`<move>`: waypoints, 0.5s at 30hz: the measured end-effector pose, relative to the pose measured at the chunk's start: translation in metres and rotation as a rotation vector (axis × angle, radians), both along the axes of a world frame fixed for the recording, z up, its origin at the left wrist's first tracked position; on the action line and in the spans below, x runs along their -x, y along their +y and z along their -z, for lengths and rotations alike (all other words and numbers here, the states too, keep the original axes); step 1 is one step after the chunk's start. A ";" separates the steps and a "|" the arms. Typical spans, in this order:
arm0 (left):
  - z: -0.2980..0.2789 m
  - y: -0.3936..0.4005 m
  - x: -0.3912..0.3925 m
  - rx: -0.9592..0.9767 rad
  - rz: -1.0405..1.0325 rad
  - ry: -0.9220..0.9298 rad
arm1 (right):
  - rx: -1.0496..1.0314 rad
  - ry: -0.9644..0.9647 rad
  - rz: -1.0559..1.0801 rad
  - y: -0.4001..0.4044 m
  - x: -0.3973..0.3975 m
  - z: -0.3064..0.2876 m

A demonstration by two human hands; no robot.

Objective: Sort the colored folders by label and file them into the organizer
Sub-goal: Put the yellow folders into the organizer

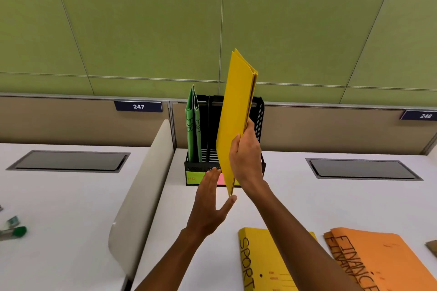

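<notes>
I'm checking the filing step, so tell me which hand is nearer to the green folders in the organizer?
Left. The left hand is open just below and right of the green folders, near the organizer front. The right hand grips the yellow folder farther right.

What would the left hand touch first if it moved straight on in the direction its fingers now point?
Most likely the front of the black organizer, near its pink label. The open left hand points up and away at it, beside the yellow folder held in the right hand. Depth is unclear.
</notes>
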State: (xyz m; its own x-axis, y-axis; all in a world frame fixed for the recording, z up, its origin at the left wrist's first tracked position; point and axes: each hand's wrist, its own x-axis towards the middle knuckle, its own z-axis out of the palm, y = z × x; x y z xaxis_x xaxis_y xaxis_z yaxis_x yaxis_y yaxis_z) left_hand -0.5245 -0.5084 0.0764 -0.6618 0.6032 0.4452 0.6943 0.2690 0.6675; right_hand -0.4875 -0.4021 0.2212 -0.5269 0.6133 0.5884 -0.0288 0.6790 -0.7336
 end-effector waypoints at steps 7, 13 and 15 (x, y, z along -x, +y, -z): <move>0.018 -0.015 0.061 0.216 -0.056 0.027 | 0.043 0.048 0.042 0.019 0.063 0.004; 0.038 -0.010 0.112 0.332 -0.049 0.015 | 0.055 0.064 0.025 0.032 0.116 0.021; 0.046 -0.006 0.125 0.367 -0.047 0.028 | 0.062 0.075 0.018 0.035 0.130 0.028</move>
